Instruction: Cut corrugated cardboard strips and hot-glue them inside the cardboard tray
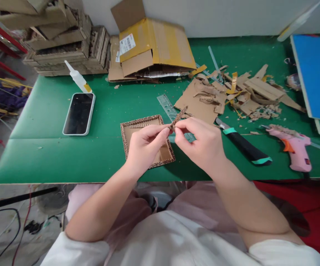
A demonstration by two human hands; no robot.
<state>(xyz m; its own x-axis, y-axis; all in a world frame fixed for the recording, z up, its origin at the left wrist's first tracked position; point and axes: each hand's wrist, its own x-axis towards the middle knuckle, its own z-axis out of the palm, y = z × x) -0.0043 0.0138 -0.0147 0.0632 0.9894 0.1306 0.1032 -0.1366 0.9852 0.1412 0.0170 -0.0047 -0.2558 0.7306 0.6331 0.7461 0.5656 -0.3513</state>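
Observation:
A thin strip of torn corrugated cardboard (180,115) is pinched between the fingertips of both hands, its free end pointing up and away. My left hand (148,142) is closed on it from the left, above a shallow cardboard tray (125,142) with corrugated edging. From the other side my right hand (201,140) grips the strip with thumb and forefinger. The tray lies flat on the green table, partly covered by my left hand. Beneath the fingers a clear plastic ruler (166,105) shows in part.
A utility knife (245,146) and a pink glue gun (294,147) lie at right. Behind them are cardboard scraps (262,90) and a blue board (319,74). A phone (79,113) and glue bottle (78,79) lie left. A taped box (168,44) and stacked cardboard (63,48) stand at the back.

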